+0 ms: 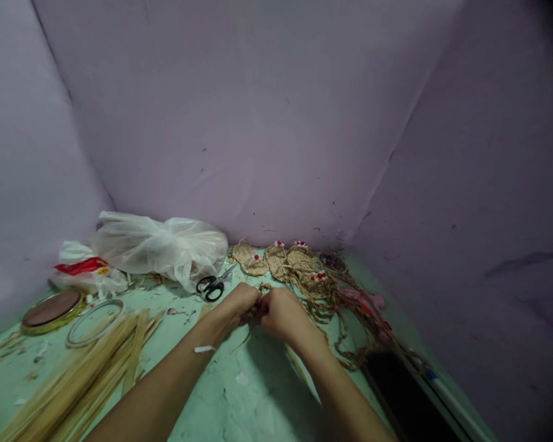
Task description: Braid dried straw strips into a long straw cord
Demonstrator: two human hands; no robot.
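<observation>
My left hand (pixel 242 303) and my right hand (pixel 282 312) meet at the middle of the green table, fingers curled closed. Between and just beyond them shows a bit of tan plant-fibre cord (pixel 264 286), pinched in both; most of it is hidden by the fingers. A thin loose strand hangs under my left hand. Black-handled scissors (pixel 213 287) lie partly open just left of my hands. Behind my hands sit several woven fibre pieces (pixel 276 263) with red and white beads. Braided cords (pixel 345 331) trail off to the right of my right hand.
Flat straw strips (pixel 83 374), a pale ring (pixel 94 323) and a round lidded tin (pixel 54 310) lie at left. A white plastic bag (pixel 166 245) rests against the back wall. At right are a pink tool (pixel 362 301) and a dark flat object (pixel 405 393).
</observation>
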